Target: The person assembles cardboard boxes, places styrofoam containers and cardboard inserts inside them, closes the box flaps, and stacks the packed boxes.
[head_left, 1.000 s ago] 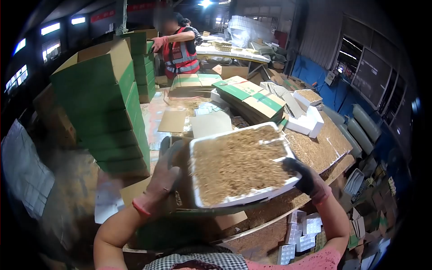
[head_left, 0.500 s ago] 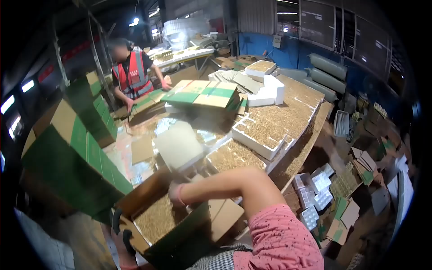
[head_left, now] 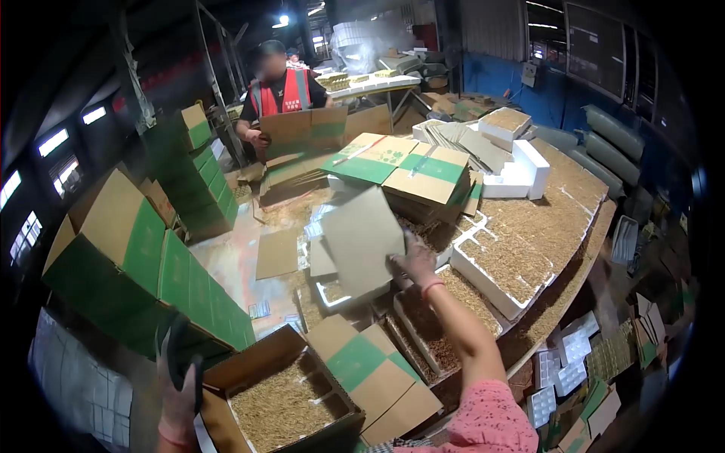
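My right hand (head_left: 417,260), in a dark-tipped glove, is closed on the right edge of a grey cardboard sheet (head_left: 362,240), which is tilted above the table. My left hand (head_left: 180,370), gloved too, is at the left side of an open cardboard box (head_left: 219,423); its fingers point up and are partly in shadow, so its grip is unclear. Inside the box lies a white foam tray filled with brown husk-like material (head_left: 279,404). Folded green-and-tan cardboard (head_left: 370,355) lies right of the box.
Stacked green boxes (head_left: 189,279) stand at the left. Flattened cartons (head_left: 408,170) lie mid-table, with filled foam trays (head_left: 506,264) to the right. Across the table a person in a red vest (head_left: 283,94) holds a carton (head_left: 302,132). Foam pieces (head_left: 559,370) lie at lower right.
The filled tray I held in both hands is now inside the box. My right hand has moved from the box to the grey sheet. The person opposite has raised a carton.
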`<act>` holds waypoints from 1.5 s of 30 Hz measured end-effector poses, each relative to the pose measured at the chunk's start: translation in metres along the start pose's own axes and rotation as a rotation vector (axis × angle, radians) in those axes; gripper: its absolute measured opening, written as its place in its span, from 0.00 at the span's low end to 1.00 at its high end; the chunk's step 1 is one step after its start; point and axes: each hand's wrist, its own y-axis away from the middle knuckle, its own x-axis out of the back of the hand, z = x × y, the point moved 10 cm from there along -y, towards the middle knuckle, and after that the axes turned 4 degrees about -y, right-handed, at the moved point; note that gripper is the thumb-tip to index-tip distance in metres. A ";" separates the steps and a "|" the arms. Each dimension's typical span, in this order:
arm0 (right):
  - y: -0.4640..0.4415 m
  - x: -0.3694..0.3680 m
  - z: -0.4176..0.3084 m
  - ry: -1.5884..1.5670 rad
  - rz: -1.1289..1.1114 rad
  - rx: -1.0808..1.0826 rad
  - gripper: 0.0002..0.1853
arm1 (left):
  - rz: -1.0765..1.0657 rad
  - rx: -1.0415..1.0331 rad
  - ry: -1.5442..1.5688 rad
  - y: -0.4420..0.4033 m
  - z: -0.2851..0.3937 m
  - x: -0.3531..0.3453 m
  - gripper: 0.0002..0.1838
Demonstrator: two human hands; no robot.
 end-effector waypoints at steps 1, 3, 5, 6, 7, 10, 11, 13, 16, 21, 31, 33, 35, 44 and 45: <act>0.000 0.016 -0.022 -0.276 0.057 0.180 0.29 | -0.003 -0.212 -0.121 -0.016 0.033 -0.010 0.35; 0.039 0.073 -0.098 -0.452 0.022 0.518 0.22 | 0.035 -0.619 -0.383 -0.037 0.090 -0.040 0.43; 0.097 0.102 -0.170 -0.412 -0.075 0.980 0.17 | 0.010 -0.848 -0.630 -0.060 0.113 -0.077 0.49; 0.121 0.091 -0.188 -0.335 -0.173 1.154 0.18 | -0.049 -0.880 -0.732 -0.074 0.117 -0.094 0.49; 0.130 0.086 -0.191 -0.304 -0.234 1.140 0.19 | -0.240 -0.776 -0.826 -0.094 0.119 -0.113 0.41; 0.069 0.041 -0.137 -0.816 -0.560 0.802 0.20 | -0.689 -0.570 -0.752 -0.093 0.055 -0.134 0.27; 0.029 0.030 -0.103 -0.841 -0.560 0.483 0.20 | -0.687 -0.562 -0.759 -0.089 0.051 -0.128 0.27; -0.041 0.003 -0.036 -0.392 -0.105 0.394 0.22 | -0.621 -0.550 -0.608 -0.080 0.060 -0.109 0.23; -0.070 -0.066 0.038 0.200 -0.207 0.126 0.27 | -0.409 -0.245 -0.610 -0.090 0.047 -0.073 0.19; -0.051 -0.076 0.046 -0.034 -0.208 0.108 0.18 | -0.445 -0.055 -0.216 -0.088 0.029 -0.055 0.27; 0.011 -0.017 0.053 -0.713 -0.320 0.169 0.22 | -0.259 -0.556 -0.763 -0.039 0.073 -0.047 0.26; 0.020 -0.004 0.043 -0.771 -0.319 0.136 0.19 | -0.097 -0.749 -0.878 -0.006 0.102 -0.036 0.26; 0.020 0.017 0.038 -0.644 -0.168 0.141 0.18 | -0.138 -0.891 -0.943 0.047 0.108 -0.034 0.25; 0.228 0.144 -0.293 -0.549 0.184 1.342 0.16 | -1.323 0.086 -0.210 0.151 -0.069 -0.109 0.29; 0.258 0.095 -0.307 -0.426 -0.131 1.430 0.16 | -1.127 0.037 -0.441 0.128 -0.071 -0.086 0.30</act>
